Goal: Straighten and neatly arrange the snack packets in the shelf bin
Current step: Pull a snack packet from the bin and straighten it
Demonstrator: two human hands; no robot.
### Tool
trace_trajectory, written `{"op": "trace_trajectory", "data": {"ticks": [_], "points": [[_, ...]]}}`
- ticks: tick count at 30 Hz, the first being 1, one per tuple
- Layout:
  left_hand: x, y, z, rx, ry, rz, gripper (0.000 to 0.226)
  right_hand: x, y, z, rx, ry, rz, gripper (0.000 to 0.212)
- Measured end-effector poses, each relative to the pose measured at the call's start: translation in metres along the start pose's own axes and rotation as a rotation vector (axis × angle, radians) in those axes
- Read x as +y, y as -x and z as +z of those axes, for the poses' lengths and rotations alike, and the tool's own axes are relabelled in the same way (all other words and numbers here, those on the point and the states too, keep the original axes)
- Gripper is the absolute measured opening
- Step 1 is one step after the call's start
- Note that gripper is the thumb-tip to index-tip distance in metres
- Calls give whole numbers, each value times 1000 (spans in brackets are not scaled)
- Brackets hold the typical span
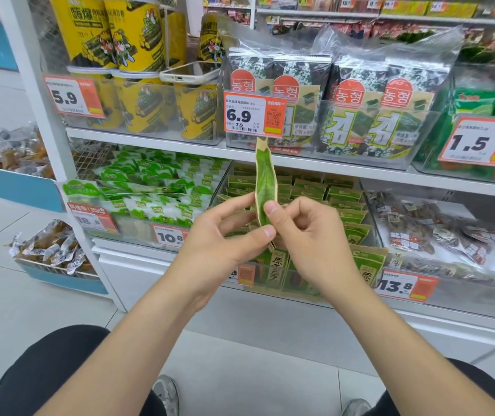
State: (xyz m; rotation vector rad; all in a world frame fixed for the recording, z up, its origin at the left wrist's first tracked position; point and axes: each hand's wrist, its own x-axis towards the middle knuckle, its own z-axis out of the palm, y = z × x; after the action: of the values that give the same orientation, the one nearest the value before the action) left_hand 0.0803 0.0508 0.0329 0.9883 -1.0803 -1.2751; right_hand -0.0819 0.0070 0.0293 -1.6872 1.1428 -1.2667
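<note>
Green glossy packet [264, 181] stands edge-on, pinched by left hand [222, 239] and right hand [312, 235].

Hands: left hand [219, 238] and right hand [309, 235] bare, nails cut short.
Forearms: left forearm [138, 328] and right forearm [387, 343] bare down to the frame's bottom edge.
Legs: black trousers [45, 370] over both thighs.
Feet: grey sneakers [166, 394].

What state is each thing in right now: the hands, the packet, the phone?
green packet, held upright, edge toward the camera.
left hand, pinching the packet's lower end.
right hand, pinching the packet too.
phone, lying flat on the yellow tubs.
</note>
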Motion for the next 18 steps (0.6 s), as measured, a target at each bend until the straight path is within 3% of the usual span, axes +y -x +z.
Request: {"op": "trace_trajectory", "data": {"ticks": [7,11,18], "points": [[2,-1,-11,-2,-12,-19,56,-9,-3,-8,-171,-168,172,23],[5,0,-15,23,-80,-4,52,-13,-2,-13,-274,-225,189,22],[2,-2,-12,140,-81,-1,51,-13,0,-9,-227,-150,184,12]]}}
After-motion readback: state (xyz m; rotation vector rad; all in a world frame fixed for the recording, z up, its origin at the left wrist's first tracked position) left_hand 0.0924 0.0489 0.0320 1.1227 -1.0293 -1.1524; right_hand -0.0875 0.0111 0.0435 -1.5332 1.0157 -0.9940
